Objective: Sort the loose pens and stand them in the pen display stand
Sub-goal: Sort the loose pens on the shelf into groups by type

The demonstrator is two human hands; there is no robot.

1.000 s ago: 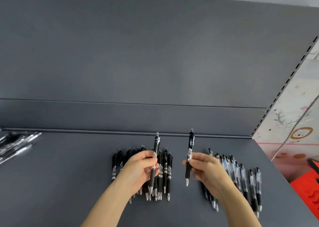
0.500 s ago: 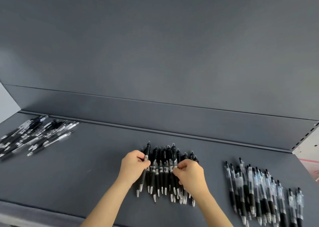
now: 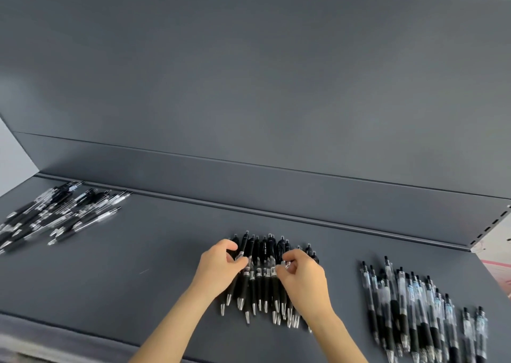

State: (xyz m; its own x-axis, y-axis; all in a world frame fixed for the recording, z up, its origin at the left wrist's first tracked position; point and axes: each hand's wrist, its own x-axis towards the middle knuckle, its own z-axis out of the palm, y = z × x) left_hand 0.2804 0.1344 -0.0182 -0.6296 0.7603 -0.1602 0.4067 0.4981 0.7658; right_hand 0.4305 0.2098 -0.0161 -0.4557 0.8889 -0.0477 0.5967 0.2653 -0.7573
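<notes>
Both hands work the middle group of black pens (image 3: 260, 277), which lie side by side on the grey shelf (image 3: 138, 279), tips toward the person. The left hand (image 3: 218, 268) has its fingers curled, thumb and forefinger pinched on the pens at the group's left flank. The right hand (image 3: 304, 277) is curled likewise, fingertips nipped on the clips at the right flank. How many pens each pinch takes in cannot be told. The pen display stand is not in view. Risks noted: the barrels are round and loosely packed, so squeezing from both sides could make the middle ones ride up, roll or fan out. A lift on so narrow a pinch could shed pens, which may run to the shelf's near edge and drop. A stray pen could reach the clear-barrelled pens (image 3: 414, 307) just to the right and undo the sort. The unsorted heap (image 3: 55, 216) at far left lies well apart and is at less risk. Motion blur limits certainty at the frame edges.
</notes>
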